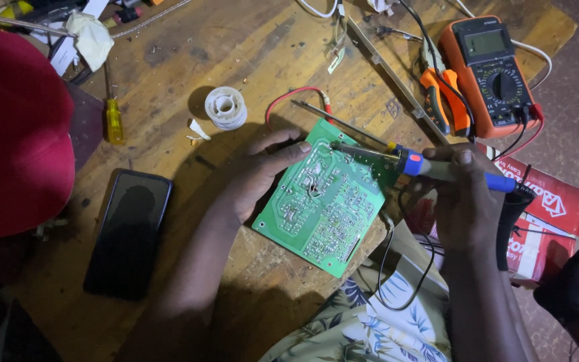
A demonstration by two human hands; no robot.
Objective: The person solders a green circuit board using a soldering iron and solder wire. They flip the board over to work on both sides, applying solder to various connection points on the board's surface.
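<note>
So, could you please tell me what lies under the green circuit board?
The green circuit board lies on the wooden table, its near corner past the edge. The left hand steadies its side; whatever is beneath stays hidden.

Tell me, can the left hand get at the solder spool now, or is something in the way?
Probably yes. The left hand holds the edge of the green board, and the solder spool stands on the bare wooden table just beyond its fingers. Nothing lies between them, but the hand would have to release the board.
</note>
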